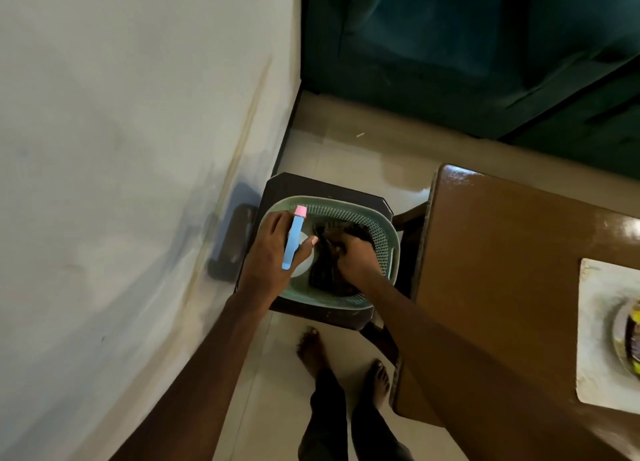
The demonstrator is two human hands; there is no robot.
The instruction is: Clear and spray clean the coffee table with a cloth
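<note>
A green perforated basket [384, 239] stands on a dark stool [294, 187] beside the brown coffee table [502, 270]. My left hand [273, 249] is wrapped around a spray bottle [293, 239] with a blue trigger head and pink nozzle, its white body just over the basket's left side. Inside the basket, my right hand [356, 256] is closed on a dark crumpled cloth [329, 270]. The cloth's lower part is hidden under my hand.
A pale mat [595, 322] with a round dish [630, 336] lies on the table at the right edge. A white wall runs along the left, a dark teal sofa [485, 45] stands at the back. My bare feet [343, 363] are on the tiled floor.
</note>
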